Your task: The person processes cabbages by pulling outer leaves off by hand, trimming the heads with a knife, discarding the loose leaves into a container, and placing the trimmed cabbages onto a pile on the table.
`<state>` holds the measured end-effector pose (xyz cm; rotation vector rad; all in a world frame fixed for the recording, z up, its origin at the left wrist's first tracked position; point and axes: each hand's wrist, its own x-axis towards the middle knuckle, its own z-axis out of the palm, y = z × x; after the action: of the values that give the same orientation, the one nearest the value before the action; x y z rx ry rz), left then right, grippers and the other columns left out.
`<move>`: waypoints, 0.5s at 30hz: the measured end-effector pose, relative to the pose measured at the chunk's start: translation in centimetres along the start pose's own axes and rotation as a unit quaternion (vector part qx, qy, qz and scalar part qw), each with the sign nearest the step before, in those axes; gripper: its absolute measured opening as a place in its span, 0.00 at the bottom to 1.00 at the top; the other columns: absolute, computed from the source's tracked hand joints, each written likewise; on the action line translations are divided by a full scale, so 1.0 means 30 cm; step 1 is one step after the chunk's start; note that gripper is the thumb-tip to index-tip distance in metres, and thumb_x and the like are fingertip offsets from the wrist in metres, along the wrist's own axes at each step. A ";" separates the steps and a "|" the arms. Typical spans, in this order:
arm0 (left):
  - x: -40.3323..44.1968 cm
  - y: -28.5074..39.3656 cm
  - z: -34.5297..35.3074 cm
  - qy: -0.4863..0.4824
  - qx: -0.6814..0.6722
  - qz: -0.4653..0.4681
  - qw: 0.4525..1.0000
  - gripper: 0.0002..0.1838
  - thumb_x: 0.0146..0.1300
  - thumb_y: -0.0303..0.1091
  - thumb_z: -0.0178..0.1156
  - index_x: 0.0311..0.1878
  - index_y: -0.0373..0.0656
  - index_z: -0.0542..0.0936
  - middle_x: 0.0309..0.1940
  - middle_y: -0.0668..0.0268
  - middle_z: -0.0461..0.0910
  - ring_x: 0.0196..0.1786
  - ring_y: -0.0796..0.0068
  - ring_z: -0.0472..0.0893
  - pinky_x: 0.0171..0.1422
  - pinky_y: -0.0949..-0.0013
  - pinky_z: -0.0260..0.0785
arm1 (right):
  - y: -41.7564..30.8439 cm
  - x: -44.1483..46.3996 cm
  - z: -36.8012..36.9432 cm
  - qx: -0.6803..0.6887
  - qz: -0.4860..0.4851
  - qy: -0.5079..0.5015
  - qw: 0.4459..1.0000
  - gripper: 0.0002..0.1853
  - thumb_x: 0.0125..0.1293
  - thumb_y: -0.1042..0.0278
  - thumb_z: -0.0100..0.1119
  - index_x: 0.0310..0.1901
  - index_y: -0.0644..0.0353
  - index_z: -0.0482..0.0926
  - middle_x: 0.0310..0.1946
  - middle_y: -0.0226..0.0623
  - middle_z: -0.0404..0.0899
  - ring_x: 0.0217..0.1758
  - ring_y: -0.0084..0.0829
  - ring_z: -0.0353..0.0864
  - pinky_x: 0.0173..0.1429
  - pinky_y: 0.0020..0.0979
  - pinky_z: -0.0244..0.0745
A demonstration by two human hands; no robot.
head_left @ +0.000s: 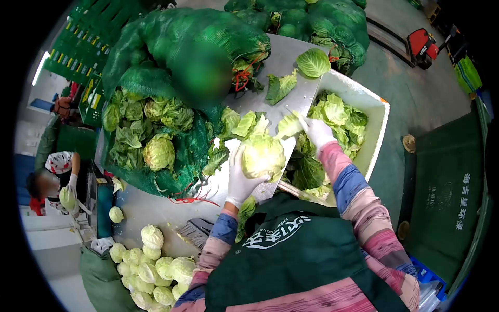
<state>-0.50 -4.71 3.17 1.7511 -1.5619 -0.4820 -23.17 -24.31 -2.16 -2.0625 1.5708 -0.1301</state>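
Observation:
Gloved in white, my left hand (240,179) is wrapped round the lower left side of a pale green cabbage (263,157) over the metal table (150,208). My right hand (316,130), also gloved, is closed at the upper right of the cabbage, with a thin pointed blade showing by the fingers and a loose leaf (289,125) beside it. Its grip on the handle is mostly hidden. Cut leaves (244,124) lie just behind the cabbage. Below my right hand, a white bin (375,125) holds green leaves.
An open green net sack (195,151) of cabbages lies left, with full sacks (150,41) behind. Trimmed cabbages (150,270) are piled at the lower left. Another person (62,171) holds a cabbage at far left. A red pallet jack (422,48) stands back right.

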 end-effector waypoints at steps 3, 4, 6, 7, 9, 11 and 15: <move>-0.027 -0.040 -0.021 -0.004 -0.108 -0.062 0.992 0.56 0.34 0.33 0.80 0.68 0.37 0.58 0.65 0.49 0.62 0.69 0.55 0.64 0.73 0.60 0.57 | 0.131 -0.061 0.008 -0.019 0.079 0.023 0.996 0.25 0.71 0.46 0.42 0.66 0.44 0.67 0.35 0.46 0.83 0.37 0.46 0.83 0.44 0.43 0.76; -0.035 -0.072 -0.022 0.002 -0.215 -0.112 0.970 0.56 0.34 0.34 0.80 0.68 0.36 0.57 0.65 0.49 0.62 0.68 0.54 0.64 0.73 0.60 0.57 | 0.134 -0.064 0.014 -0.032 0.122 0.048 0.991 0.26 0.71 0.46 0.43 0.67 0.44 0.66 0.34 0.47 0.83 0.36 0.47 0.82 0.42 0.42 0.76; -0.032 -0.141 -0.031 0.001 -0.166 -0.096 0.982 0.56 0.37 0.34 0.80 0.70 0.39 0.56 0.66 0.55 0.64 0.65 0.63 0.69 0.68 0.65 0.64 | 0.052 -0.115 -0.025 0.024 0.078 0.068 0.994 0.31 0.68 0.42 0.48 0.68 0.47 0.62 0.29 0.46 0.82 0.31 0.44 0.83 0.37 0.40 0.77; -0.019 -0.139 -0.040 -0.021 -0.125 -0.089 0.988 0.56 0.37 0.34 0.80 0.70 0.40 0.56 0.66 0.55 0.63 0.65 0.63 0.69 0.68 0.65 0.64 | -0.042 -0.147 -0.067 0.092 0.040 0.049 0.994 0.34 0.65 0.40 0.51 0.69 0.46 0.59 0.28 0.44 0.83 0.31 0.44 0.83 0.38 0.39 0.77; 0.014 -0.087 -0.055 -0.056 -0.074 -0.067 0.993 0.56 0.36 0.35 0.80 0.70 0.40 0.58 0.68 0.53 0.61 0.68 0.60 0.66 0.71 0.62 0.60 | -0.199 -0.189 -0.078 0.130 -0.079 -0.009 0.988 0.44 0.54 0.31 0.59 0.70 0.40 0.59 0.27 0.42 0.83 0.31 0.44 0.84 0.38 0.37 0.78; 0.034 -0.043 -0.068 -0.075 -0.037 -0.029 0.996 0.56 0.35 0.37 0.80 0.70 0.40 0.59 0.68 0.51 0.60 0.69 0.56 0.64 0.72 0.61 0.58 | -0.313 -0.204 -0.060 0.065 -0.161 -0.039 0.984 0.52 0.50 0.28 0.61 0.72 0.46 0.55 0.21 0.45 0.80 0.27 0.43 0.83 0.34 0.38 0.77; 0.050 -0.037 -0.075 -0.115 -0.013 0.026 0.993 0.58 0.31 0.37 0.81 0.70 0.44 0.61 0.69 0.51 0.58 0.71 0.52 0.60 0.74 0.60 0.55 | -0.368 -0.144 -0.022 -0.003 -0.193 -0.027 0.981 0.45 0.50 0.29 0.61 0.65 0.51 0.67 0.22 0.47 0.81 0.30 0.48 0.83 0.37 0.42 0.77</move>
<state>2.13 -5.56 4.13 1.6778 -1.7473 -0.6959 -15.23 -18.63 4.60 -2.3329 1.1243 -0.2081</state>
